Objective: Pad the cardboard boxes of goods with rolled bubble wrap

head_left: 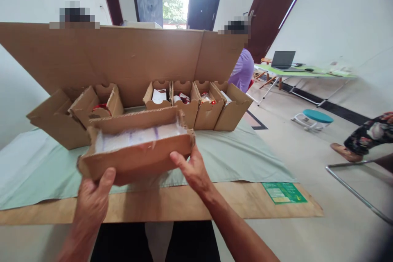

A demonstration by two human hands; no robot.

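I hold a long shallow cardboard tray (135, 159) above the table's near edge, tilted slightly. Plastic-wrapped white packets (138, 137) lie inside it. My left hand (92, 198) grips its lower left corner, thumb on the front wall. My right hand (192, 168) holds its right end from below, thumb on the front wall. Behind the tray stand several small open cardboard boxes (208, 108) with red and white items inside.
A tall cardboard sheet (123, 55) stands upright behind the boxes. A green cloth (233, 151) covers the wooden table (184, 204). A person in purple (242, 69) sits beyond; another person's leg (365, 135) is at right. A teal stool (316, 116) and a laptop table (301, 71) stand on the floor.
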